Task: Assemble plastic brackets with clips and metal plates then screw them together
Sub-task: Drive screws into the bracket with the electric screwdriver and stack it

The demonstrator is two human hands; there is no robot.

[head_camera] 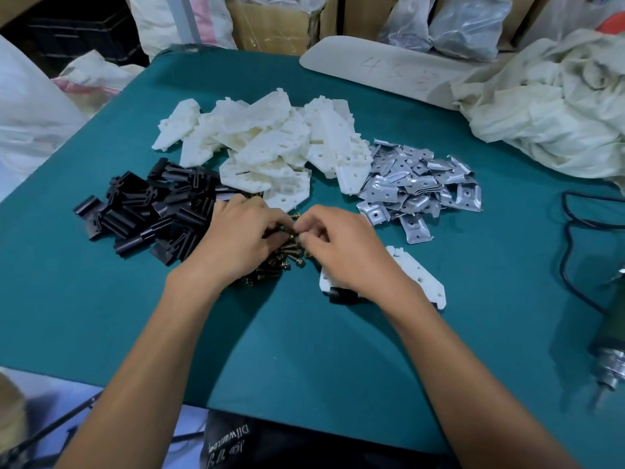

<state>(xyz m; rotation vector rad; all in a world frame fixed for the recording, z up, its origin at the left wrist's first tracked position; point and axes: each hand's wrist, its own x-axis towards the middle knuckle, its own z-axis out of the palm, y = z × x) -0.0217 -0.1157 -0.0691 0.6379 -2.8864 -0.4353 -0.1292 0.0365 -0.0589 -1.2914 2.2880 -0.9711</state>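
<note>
- At the middle of the teal desk (304,350), both hands meet over a small heap of brass-coloured screws (287,257) that lie every which way.
- Left hand (236,242): fingers curled down, its grip closed on screws at the top of the heap.
- Right hand (345,252): thumb and forefinger pinched together on screws at the same spot, fingertips nearly touching the left's.
- Under the right wrist a single white bracket (419,275) lies flat, long axis roughly left to right, tapered end toward the right desk edge; a black clip (341,296) sits at its near-left end.
- Beyond the hands, left to right: black clips pile (152,214), white brackets pile (270,143), metal plates pile (416,184), each touching the next.
- Open desk surface lies between the hands and the near edge.
- An electric screwdriver (608,350) and its cable (571,231) lie by the right edge; a crumpled cloth sack (558,106) crowds the far right corner.
</note>
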